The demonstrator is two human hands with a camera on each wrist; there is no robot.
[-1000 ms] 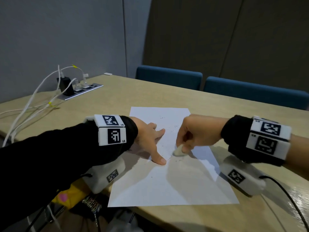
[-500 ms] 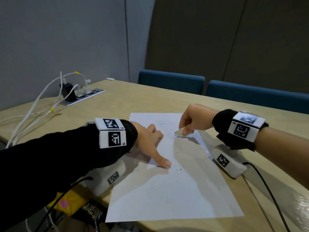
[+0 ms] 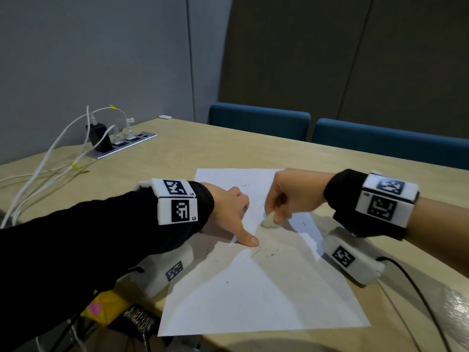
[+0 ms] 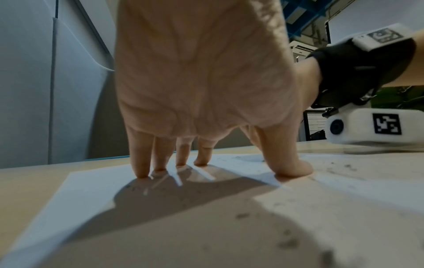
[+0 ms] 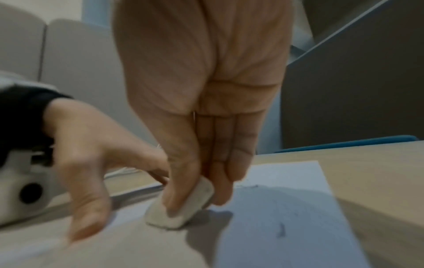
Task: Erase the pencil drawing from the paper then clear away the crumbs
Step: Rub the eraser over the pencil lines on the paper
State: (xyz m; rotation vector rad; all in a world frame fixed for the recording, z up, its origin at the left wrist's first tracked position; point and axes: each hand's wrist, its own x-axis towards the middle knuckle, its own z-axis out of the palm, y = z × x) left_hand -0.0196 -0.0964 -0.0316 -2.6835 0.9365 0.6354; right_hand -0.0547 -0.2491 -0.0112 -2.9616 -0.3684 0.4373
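Fingers (image 5: pixel 181 190) of the right hand (image 3: pixel 291 196) pinch a small, soft-looking eraser (image 5: pixel 179 204) against the thin sheet of paper (image 3: pixel 253 295) on the desk (image 3: pixel 177 153). Left hand (image 3: pixel 228 212), fingers spread, pins the light, crease-prone sheet near scattered crumbs (image 3: pixel 269 254).

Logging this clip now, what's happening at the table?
A person is erasing on a sheet of paper. The right hand pinches a white eraser against the sheet, while the left hand presses spread fingertips down on it. Dark crumbs and a few pencil marks lie on the paper.
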